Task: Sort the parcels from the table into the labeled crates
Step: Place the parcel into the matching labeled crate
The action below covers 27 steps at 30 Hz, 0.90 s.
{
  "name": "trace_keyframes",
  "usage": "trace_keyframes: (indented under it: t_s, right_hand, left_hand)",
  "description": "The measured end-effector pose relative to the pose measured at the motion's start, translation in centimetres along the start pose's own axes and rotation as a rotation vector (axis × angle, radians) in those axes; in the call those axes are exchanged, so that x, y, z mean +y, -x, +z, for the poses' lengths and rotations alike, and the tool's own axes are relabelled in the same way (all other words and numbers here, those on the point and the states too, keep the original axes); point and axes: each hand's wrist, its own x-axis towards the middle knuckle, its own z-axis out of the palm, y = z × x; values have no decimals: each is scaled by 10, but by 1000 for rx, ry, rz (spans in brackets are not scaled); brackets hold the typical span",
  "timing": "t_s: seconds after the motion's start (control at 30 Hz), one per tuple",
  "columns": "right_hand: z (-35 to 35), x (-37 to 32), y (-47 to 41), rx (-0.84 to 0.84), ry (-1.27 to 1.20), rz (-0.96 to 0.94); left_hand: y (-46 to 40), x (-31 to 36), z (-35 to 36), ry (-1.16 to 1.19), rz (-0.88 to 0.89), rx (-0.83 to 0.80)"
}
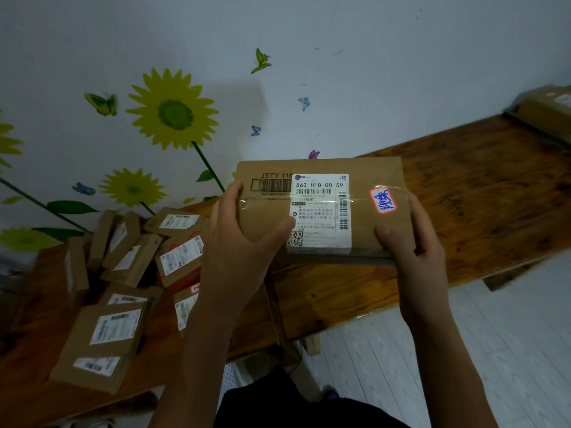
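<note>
I hold a flat brown cardboard parcel (364, 171) above the wooden table (482, 193), its top face turned toward me. It carries a white shipping label and a small red-bordered sticker with blue handwriting. My left hand (244, 239) grips its left edge, thumb on top. My right hand (414, 242) grips its right near corner, thumb lying on the top face. A heap of several similar brown parcels (123, 273) with white labels lies on the table's left part. No crate is in view.
Another brown box (547, 109) sits at the table's far right end by the wall. The wall behind has sunflower and butterfly stickers. White floor (463, 350) shows to the right of the table's near edge.
</note>
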Motion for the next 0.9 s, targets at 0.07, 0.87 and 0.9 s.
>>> trace_keyframes:
  t_s: [0.07, 0.87, 0.9]
  right_hand:
    - [1, 0, 0, -16, -7, -16]
    - [17, 14, -6, 1, -104, 118]
    - [17, 17, -6, -6, -116, 151]
  left_hand:
    - [-3, 0, 0, 2, -19, 7]
    - [-5, -18, 13, -34, -1, 112]
    - [-6, -21, 14, -14, 6, 114]
